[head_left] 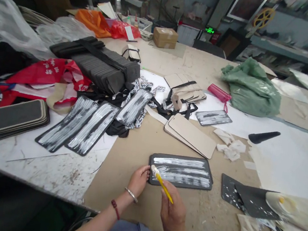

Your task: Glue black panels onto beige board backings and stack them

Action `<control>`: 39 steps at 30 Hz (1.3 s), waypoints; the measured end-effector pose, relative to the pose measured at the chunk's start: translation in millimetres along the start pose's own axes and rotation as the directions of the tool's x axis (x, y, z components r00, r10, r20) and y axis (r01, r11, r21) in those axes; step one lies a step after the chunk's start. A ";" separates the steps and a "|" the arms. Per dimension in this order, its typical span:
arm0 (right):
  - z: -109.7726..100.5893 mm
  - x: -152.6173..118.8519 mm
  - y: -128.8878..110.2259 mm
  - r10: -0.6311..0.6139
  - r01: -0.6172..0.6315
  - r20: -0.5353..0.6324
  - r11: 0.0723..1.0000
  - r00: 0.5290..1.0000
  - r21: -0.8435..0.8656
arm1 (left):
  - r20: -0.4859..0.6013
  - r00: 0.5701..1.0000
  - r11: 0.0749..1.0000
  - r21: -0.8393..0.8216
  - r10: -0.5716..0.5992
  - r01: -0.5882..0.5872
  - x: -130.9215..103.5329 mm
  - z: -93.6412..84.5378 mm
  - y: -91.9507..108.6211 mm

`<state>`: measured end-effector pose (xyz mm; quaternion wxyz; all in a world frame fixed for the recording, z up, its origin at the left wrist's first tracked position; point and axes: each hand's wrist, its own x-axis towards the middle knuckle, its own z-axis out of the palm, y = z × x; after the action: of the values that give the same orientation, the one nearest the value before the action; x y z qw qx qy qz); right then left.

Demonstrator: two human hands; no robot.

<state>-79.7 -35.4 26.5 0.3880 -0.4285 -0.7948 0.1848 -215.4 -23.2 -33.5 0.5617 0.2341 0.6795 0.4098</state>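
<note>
A dark rounded rectangular panel (182,172) streaked with white glue lies on the brown board in front of me. My left hand (138,181) holds the panel's left edge with its fingers pressed together. In my right hand (174,209) is a yellow brush (164,188), its whitened bristles over the panel's left end. More streaked panels lie at the left, one of them (92,128) beside another (66,123), and a third (134,107) rests on dark straps. A smaller streaked panel (214,117) lies farther right. Beige panels (191,135) are stacked just beyond the one I hold.
Black-topped panels (8,121) are stacked at the left edge, near a bundled grey stack (103,67). A green bag (255,89), a pink roll (219,93) and a black tool (264,137) lie at right. A glue-stained container (292,209) sits near the right front.
</note>
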 end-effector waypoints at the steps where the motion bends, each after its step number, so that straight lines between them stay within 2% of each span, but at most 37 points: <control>1: -0.1 5.5 3.9 -0.008 0.008 -0.019 1.000 1.000 -0.010 | -0.007 1.000 1.000 0.016 0.024 -0.024 -1.0 -0.3 -1.0; 3: 3.1 14.4 14.3 -0.048 0.046 -0.028 0.998 0.998 -0.050 | -0.035 0.995 0.993 0.080 0.091 -0.088 -2.8 0.3 -2.9; 6: 12.6 17.3 24.8 -0.121 0.124 0.042 0.989 0.992 -0.078 | -0.078 0.986 0.977 0.169 0.145 -0.130 -4.2 3.3 -4.9; 10: 7.2 9.5 17.9 -0.123 0.121 0.140 0.992 0.982 0.020 | -0.083 0.983 0.969 0.197 0.165 -0.146 -4.3 5.5 -7.8; 13: -14.0 6.7 13.3 -0.024 0.017 0.107 0.998 0.994 0.062 | -0.076 0.980 0.966 0.198 0.182 -0.164 -5.3 3.2 -9.7; 15: -27.2 6.4 18.8 0.120 -0.122 0.051 0.991 0.992 0.047 | -0.089 0.976 0.958 0.227 0.201 -0.176 -5.6 1.1 -8.8; 16: -31.8 6.0 24.2 0.222 -0.223 0.018 0.974 0.975 0.043 | -0.095 0.973 0.952 0.245 0.211 -0.182 -5.0 0.3 -7.5; 17: -34.6 5.0 31.0 0.345 -0.344 -0.016 0.937 0.938 0.058 | -0.098 0.970 0.946 0.263 0.223 -0.191 -3.9 -0.1 -5.6; 18: -35.8 3.5 38.5 0.475 -0.468 -0.045 0.878 0.879 0.102 | -0.099 0.968 0.939 0.281 0.232 -0.197 -2.1 -0.1 -3.4; 19: -35.6 1.5 46.0 0.597 -0.580 -0.060 0.796 0.800 0.176 | -0.099 0.966 0.933 0.301 0.237 -0.198 0.2 0.4 -1.0; 21: -32.8 -3.3 59.0 0.766 -0.710 -0.022 0.605 0.642 0.361 | -0.103 0.965 0.913 0.360 0.242 -0.190 5.0 2.5 3.0; 22: -31.1 -5.6 63.6 0.809 -0.731 0.013 0.523 0.587 0.438 | -0.103 0.961 0.895 0.399 0.258 -0.198 6.7 3.7 4.3; 23: -29.6 -7.6 66.7 0.832 -0.738 0.045 0.464 0.553 0.491 | -0.094 0.953 0.869 0.443 0.289 -0.220 7.6 4.9 5.1; 25: -27.9 -10.2 69.2 0.852 -0.743 0.075 0.405 0.518 0.533 | -0.056 0.917 0.788 0.534 0.395 -0.307 6.2 6.7 5.1; 29: -29.9 -10.7 66.3 0.861 -0.751 0.059 0.405 0.505 0.522 | 0.046 0.796 0.584 0.654 0.603 -0.480 -4.4 8.1 3.8; 31: -31.0 -10.3 64.6 0.850 -0.744 0.042 0.435 0.525 0.507 | 0.054 0.779 0.580 0.636 0.625 -0.510 -6.8 8.3 4.6; 33: -30.8 -10.3 62.7 0.833 -0.731 0.017 0.475 0.553 0.489 | 0.005 0.821 0.666 0.582 0.572 -0.467 -4.4 8.6 7.1; 36: -27.9 -10.8 59.0 0.805 -0.703 -0.010 0.524 0.593 0.481 | -0.050 0.914 0.798 0.508 0.402 -0.323 4.0 8.6 13.9; 39: -28.6 -11.4 61.0 0.790 -0.679 -0.011 0.534 0.613 0.505 | 0.003 0.947 0.815 0.509 0.320 -0.277 8.6 8.3 22.4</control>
<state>-20.9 -11.5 1.1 0.4532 -0.6399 -0.4187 0.4581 -212.9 -1.6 -20.3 0.3814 0.4586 0.7400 0.3108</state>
